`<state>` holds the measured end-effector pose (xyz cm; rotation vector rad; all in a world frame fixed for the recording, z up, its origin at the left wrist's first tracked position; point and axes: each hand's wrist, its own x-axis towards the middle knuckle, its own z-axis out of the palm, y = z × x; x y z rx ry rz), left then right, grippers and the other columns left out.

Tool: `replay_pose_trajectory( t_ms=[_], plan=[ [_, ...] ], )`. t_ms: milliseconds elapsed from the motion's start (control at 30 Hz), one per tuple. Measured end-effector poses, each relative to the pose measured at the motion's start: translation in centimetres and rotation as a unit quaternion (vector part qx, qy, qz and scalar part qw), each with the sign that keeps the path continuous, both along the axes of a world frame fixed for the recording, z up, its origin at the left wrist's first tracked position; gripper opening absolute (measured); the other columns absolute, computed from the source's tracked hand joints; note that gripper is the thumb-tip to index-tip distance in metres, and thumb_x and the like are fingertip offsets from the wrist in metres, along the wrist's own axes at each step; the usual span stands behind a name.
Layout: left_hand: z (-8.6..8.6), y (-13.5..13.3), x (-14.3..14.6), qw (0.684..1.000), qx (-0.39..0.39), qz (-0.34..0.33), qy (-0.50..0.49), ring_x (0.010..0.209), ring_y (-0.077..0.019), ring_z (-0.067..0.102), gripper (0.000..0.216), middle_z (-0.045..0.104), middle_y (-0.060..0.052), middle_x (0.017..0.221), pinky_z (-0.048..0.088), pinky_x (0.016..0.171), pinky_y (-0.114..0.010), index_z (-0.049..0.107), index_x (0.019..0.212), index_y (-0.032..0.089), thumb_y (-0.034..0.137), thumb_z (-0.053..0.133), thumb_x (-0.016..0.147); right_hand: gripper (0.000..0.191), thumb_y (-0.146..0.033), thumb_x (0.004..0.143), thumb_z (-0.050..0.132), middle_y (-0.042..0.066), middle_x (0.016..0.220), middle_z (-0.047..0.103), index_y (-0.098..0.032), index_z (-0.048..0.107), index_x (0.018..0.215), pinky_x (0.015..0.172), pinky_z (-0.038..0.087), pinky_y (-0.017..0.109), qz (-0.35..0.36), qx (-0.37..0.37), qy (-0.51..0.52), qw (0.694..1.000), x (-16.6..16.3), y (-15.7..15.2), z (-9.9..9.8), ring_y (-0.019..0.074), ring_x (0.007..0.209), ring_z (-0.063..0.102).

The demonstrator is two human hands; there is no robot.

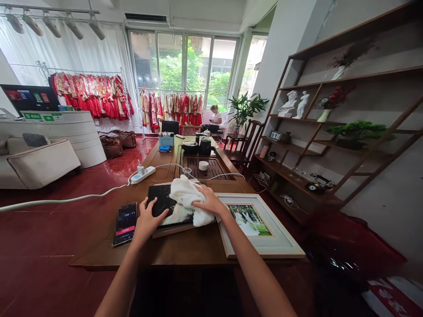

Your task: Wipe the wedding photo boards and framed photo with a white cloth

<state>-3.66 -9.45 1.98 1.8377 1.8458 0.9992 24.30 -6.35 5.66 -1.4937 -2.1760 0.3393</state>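
Observation:
A dark-framed picture (162, 200) lies flat on the wooden table (185, 248) in front of me. My left hand (147, 220) rests on its left edge, fingers spread and pressing down. My right hand (208, 200) lies flat on a white cloth (185, 196) bunched on the frame's glass. To the right of it lies a larger white-framed photo (264, 224) of a couple, touching my right forearm.
A phone (126, 223) showing a clock lies at the table's left edge. A white power strip (142, 175) and cable cross the table, with a tea tray (211, 167), kettles and cup beyond. A person sits by the far window. Shelves stand on the right.

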Motion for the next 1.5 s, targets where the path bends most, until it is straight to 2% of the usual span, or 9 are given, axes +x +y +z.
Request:
replay_pose_trajectory(
  t_ms=[300, 467, 600, 733, 800, 1000, 1300, 1400, 1500],
  plan=[
    [0.3, 0.0, 0.1, 0.999, -0.025, -0.021, 0.013, 0.137, -0.0325, 0.032, 0.068, 0.019, -0.014, 0.147, 0.037, 0.107, -0.046, 0.041, 0.136, 0.024, 0.063, 0.051, 0.080, 0.075, -0.054, 0.078, 0.062, 0.006, 0.133, 0.047, -0.036, 0.032, 0.145, 0.099, 0.034, 0.045, 0.003, 0.001, -0.021, 1.000, -0.4, 0.1, 1.0, 0.0309, 0.121, 0.042],
    [0.6, 1.7, -0.6, 0.997, -0.014, -0.024, 0.075, 0.135, -0.0327, 0.035, 0.070, 0.028, -0.015, 0.142, 0.035, 0.108, -0.047, 0.043, 0.135, 0.020, 0.064, 0.047, 0.081, 0.075, -0.058, 0.078, 0.059, 0.009, 0.141, 0.042, -0.033, 0.033, 0.144, 0.104, 0.023, 0.058, -0.021, -0.013, -0.080, 0.996, -0.7, 0.6, 2.5, 0.0336, 0.123, 0.041],
    [1.4, 3.4, -0.2, 0.984, 0.056, -0.005, 0.171, 0.133, -0.0337, 0.036, 0.066, 0.035, -0.016, 0.143, 0.034, 0.107, -0.050, 0.045, 0.135, 0.019, 0.060, 0.048, 0.083, 0.083, -0.062, 0.076, 0.057, 0.009, 0.150, 0.030, -0.032, 0.026, 0.146, 0.107, 0.012, 0.062, 0.023, 0.003, -0.102, 0.995, -1.2, 1.4, 4.7, 0.0339, 0.135, 0.026],
    [1.4, 4.5, 1.2, 0.965, 0.102, -0.072, 0.231, 0.136, -0.0300, 0.034, 0.063, 0.037, -0.012, 0.148, 0.030, 0.111, -0.048, 0.044, 0.136, 0.022, 0.058, 0.045, 0.085, 0.087, -0.065, 0.075, 0.056, 0.005, 0.154, 0.021, -0.037, 0.019, 0.148, 0.110, 0.011, 0.057, 0.079, 0.073, -0.093, 0.990, -2.9, 2.5, 6.1, 0.0318, 0.139, 0.019],
    [1.0, 4.8, 2.0, 0.961, 0.093, -0.091, 0.244, 0.137, -0.0292, 0.034, 0.066, 0.038, -0.012, 0.148, 0.029, 0.111, -0.048, 0.044, 0.137, 0.019, 0.060, 0.045, 0.085, 0.086, -0.066, 0.072, 0.059, 0.004, 0.155, 0.020, -0.039, 0.024, 0.146, 0.109, 0.012, 0.057, 0.104, 0.090, -0.120, 0.983, -3.9, 3.3, 5.8, 0.0332, 0.138, 0.021],
    [0.1, 5.0, 3.0, 0.953, 0.078, -0.100, 0.277, 0.138, -0.0279, 0.031, 0.072, 0.036, -0.011, 0.150, 0.022, 0.115, -0.049, 0.041, 0.139, 0.017, 0.063, 0.043, 0.084, 0.073, -0.049, 0.078, 0.059, 0.007, 0.152, 0.027, -0.037, 0.033, 0.144, 0.098, 0.032, 0.049, 0.130, 0.070, -0.202, 0.968, -4.6, 5.1, 3.7, 0.0325, 0.126, 0.039],
    [0.4, 5.0, 3.1, 0.953, 0.073, -0.092, 0.280, 0.138, -0.0285, 0.031, 0.074, 0.037, -0.010, 0.149, 0.022, 0.114, -0.048, 0.040, 0.141, 0.018, 0.064, 0.043, 0.083, 0.066, -0.041, 0.077, 0.059, 0.007, 0.144, 0.039, -0.034, 0.041, 0.140, 0.090, 0.038, 0.044, -0.012, 0.068, -0.233, 0.970, 0.4, 9.0, 3.4, 0.0309, 0.111, 0.049],
    [0.2, 5.1, 3.0, 0.953, 0.081, -0.090, 0.277, 0.138, -0.0291, 0.031, 0.074, 0.037, -0.010, 0.149, 0.022, 0.114, -0.049, 0.040, 0.141, 0.018, 0.064, 0.044, 0.083, 0.064, -0.039, 0.077, 0.059, 0.008, 0.138, 0.044, -0.031, 0.044, 0.138, 0.092, 0.038, 0.041, 0.016, 0.071, -0.210, 0.975, -0.1, 8.6, 3.5, 0.0281, 0.108, 0.050],
    [0.1, 5.1, 2.8, 0.953, 0.081, -0.089, 0.279, 0.138, -0.0292, 0.031, 0.074, 0.036, -0.010, 0.150, 0.022, 0.114, -0.049, 0.039, 0.142, 0.018, 0.062, 0.044, 0.083, 0.065, -0.037, 0.075, 0.060, 0.009, 0.134, 0.047, -0.029, 0.045, 0.137, 0.094, 0.037, 0.040, 0.100, 0.074, -0.187, 0.975, -1.8, 6.3, 3.7, 0.0269, 0.109, 0.050]
  ],
)
